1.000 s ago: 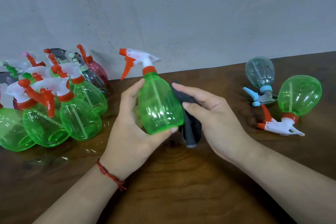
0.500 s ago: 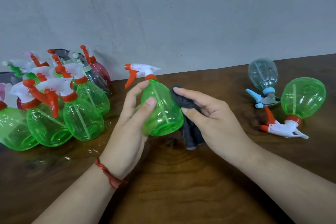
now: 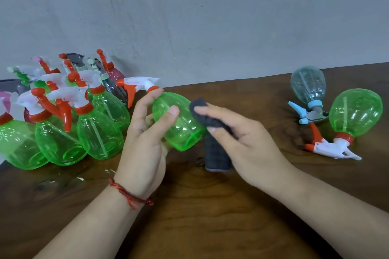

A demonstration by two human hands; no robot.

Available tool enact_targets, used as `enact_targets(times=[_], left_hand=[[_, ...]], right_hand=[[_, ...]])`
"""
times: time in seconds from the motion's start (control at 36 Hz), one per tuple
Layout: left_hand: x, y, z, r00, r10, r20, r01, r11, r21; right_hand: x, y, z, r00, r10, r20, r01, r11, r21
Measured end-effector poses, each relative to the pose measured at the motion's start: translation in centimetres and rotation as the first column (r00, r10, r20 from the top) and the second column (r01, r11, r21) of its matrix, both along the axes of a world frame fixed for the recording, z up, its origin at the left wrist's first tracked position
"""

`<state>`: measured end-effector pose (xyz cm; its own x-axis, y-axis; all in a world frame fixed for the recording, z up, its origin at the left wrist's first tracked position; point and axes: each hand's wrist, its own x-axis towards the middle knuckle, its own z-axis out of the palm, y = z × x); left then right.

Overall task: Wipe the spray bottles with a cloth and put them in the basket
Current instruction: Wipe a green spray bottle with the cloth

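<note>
My left hand grips a green spray bottle with a white and orange trigger head, tilted with its nozzle to the left and its base toward me. My right hand holds a dark grey cloth and presses its upper end against the bottle's right side; the rest of the cloth hangs down to the table. No basket is in view.
A cluster of several spray bottles, mostly green, stands at the left against the grey wall. Two bottles lie on their sides at the right: a pale blue one and a green one. The wooden table stretches toward me.
The held bottle has tipped from upright to a lean with its head to the left. My left thumb has come over its front. The cloth has stayed against its right side.
</note>
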<state>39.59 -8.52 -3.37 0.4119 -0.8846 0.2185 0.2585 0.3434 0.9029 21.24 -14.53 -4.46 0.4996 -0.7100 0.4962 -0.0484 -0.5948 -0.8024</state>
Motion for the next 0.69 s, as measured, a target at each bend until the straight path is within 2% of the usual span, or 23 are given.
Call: enact_targets(times=[0.06, 0.11, 0.17, 0.22, 0.31, 0.42, 0.56, 0.64, 0.69], left_hand=[[-0.4, 0.2, 0.1, 1.0, 0.005, 0.012, -0.005, 0.998, -0.057], [-0.6, 0.4, 0.1, 0.996, 0.043, 0.081, -0.033, 0.992, -0.123], [-0.6, 0.8, 0.1, 0.966, 0.1, 0.237, -0.052, 0.978, -0.203], [-0.7, 1.0, 0.1, 0.899, 0.161, 0.406, -0.054, 0.964, -0.262], [-0.4, 0.9, -0.1, 0.82, 0.243, 0.519, -0.083, 0.946, -0.312], [1.1, 0.2, -0.7, 0.7, 0.357, 0.619, -0.14, 0.918, -0.371], [0.5, 0.7, -0.7, 0.693, 0.328, 0.641, -0.081, 0.92, -0.383], [-1.2, 1.2, -0.4, 0.757, 0.247, 0.605, 0.009, 0.922, -0.387], [-1.9, 1.5, -0.1, 0.757, 0.214, 0.618, 0.06, 0.919, -0.391]], right_hand=[[0.4, 0.2, 0.4, 0.986, 0.014, 0.164, -0.064, 0.951, 0.301], [0.9, 0.6, 0.7, 0.938, 0.007, 0.347, -0.209, 0.808, 0.551], [1.3, 1.2, 0.8, 0.892, -0.009, 0.452, -0.34, 0.647, 0.683], [1.4, 1.5, 0.6, 0.861, 0.046, 0.507, -0.45, 0.534, 0.716], [1.0, 1.3, 0.4, 0.814, 0.157, 0.559, -0.571, 0.388, 0.723], [0.5, 1.0, 0.5, 0.769, 0.244, 0.591, -0.639, 0.329, 0.695], [0.5, 0.9, 0.7, 0.741, 0.227, 0.632, -0.668, 0.35, 0.657], [0.7, 1.2, 0.8, 0.714, 0.252, 0.653, -0.7, 0.262, 0.665], [0.9, 1.3, 0.4, 0.727, 0.25, 0.64, -0.686, 0.208, 0.697]])
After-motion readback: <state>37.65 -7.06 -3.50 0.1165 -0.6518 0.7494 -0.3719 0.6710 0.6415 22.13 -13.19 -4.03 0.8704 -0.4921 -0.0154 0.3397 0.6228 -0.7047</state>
